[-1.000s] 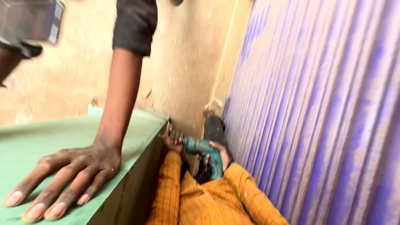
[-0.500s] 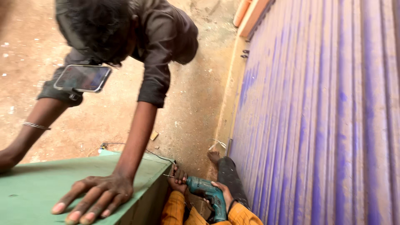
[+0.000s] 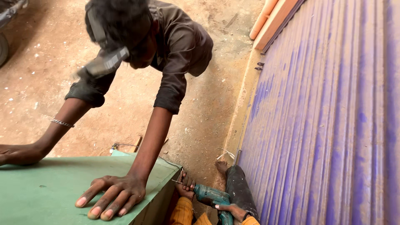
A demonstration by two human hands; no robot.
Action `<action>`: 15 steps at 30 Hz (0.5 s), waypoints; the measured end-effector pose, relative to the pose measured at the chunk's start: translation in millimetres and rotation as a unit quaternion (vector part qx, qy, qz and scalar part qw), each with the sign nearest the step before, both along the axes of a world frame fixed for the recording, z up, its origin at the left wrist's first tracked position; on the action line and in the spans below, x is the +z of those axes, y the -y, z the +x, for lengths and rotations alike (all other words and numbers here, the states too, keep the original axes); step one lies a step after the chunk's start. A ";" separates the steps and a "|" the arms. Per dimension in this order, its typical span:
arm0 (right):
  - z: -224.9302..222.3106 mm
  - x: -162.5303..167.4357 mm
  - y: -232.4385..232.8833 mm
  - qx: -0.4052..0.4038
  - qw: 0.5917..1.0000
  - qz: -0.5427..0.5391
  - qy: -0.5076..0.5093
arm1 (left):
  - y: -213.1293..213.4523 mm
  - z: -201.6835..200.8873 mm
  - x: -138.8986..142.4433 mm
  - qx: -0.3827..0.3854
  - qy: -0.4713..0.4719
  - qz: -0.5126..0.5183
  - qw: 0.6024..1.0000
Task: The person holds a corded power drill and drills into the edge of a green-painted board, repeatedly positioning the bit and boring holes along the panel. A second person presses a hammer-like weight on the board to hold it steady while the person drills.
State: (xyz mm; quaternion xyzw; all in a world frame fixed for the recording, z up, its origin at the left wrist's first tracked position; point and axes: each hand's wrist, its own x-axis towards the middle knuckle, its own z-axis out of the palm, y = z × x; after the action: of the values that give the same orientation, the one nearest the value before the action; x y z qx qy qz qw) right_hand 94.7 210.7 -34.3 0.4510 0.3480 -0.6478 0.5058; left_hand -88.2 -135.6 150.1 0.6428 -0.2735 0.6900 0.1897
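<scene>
My right hand (image 3: pixel 231 209) grips the handle of a teal power drill (image 3: pixel 210 195) at the bottom of the view. My left hand (image 3: pixel 186 186) curls around the drill's front end, right beside the side of a green cabinet (image 3: pixel 50 187). The thin drill bit (image 3: pixel 177 181) points left at the cabinet's upper corner. Orange sleeves cover both my forearms. Another person in a dark shirt (image 3: pixel 179 46) leans over the cabinet, with one hand (image 3: pixel 111 196) spread flat on its green top and the other hand (image 3: pixel 16 153) pressed on its far left.
A purple corrugated metal shutter (image 3: pixel 329 125) fills the right side, close to my arms. My dark trouser leg (image 3: pixel 239 189) and bare foot (image 3: pixel 221 166) lie along its base. Sandy ground (image 3: pixel 208 116) lies beyond, with orange boards (image 3: pixel 271 23) at the top.
The view has tilted upward, so the other person's head and torso now show. My hands and the drill sit lower in the frame, and my left hand has closed in by the drill's front.
</scene>
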 end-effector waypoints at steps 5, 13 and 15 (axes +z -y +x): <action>-2.8 0.5 16.2 -0.013 0.999 0.009 -0.029 | 7.2 14.9 -12.5 0.043 0.015 -0.021 0.999; -15.0 27.4 22.7 -0.213 0.974 -0.058 0.041 | 7.0 2.7 5.4 0.094 0.049 -0.042 0.993; -20.3 30.5 23.3 -0.211 0.975 -0.074 0.002 | 12.0 2.1 9.1 0.106 0.060 -0.044 0.992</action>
State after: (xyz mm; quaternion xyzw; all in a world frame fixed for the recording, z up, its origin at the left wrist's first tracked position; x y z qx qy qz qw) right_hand 74.5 187.4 -3.8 0.4766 0.1948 -0.7633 0.3903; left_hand -86.0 -147.6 159.2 0.6165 -0.1843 0.7549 0.1271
